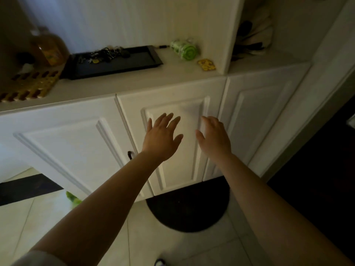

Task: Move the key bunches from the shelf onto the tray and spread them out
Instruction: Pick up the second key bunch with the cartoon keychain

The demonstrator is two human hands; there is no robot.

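Now two empty hands [163, 139] [214, 138], one tray [134, 67]

Green roll [184, 49], yellow card [206, 64], amber bottle [48, 47], dark semicircular mat [189, 205].

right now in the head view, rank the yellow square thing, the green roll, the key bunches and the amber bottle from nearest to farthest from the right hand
From the right hand, open in front of the cabinet door:
1. Yellow square thing, on the shelf above the hand.
2. Green roll, just behind it, slightly left.
3. Key bunches, heaped in the black tray, further left.
4. Amber bottle, far left end of the shelf.
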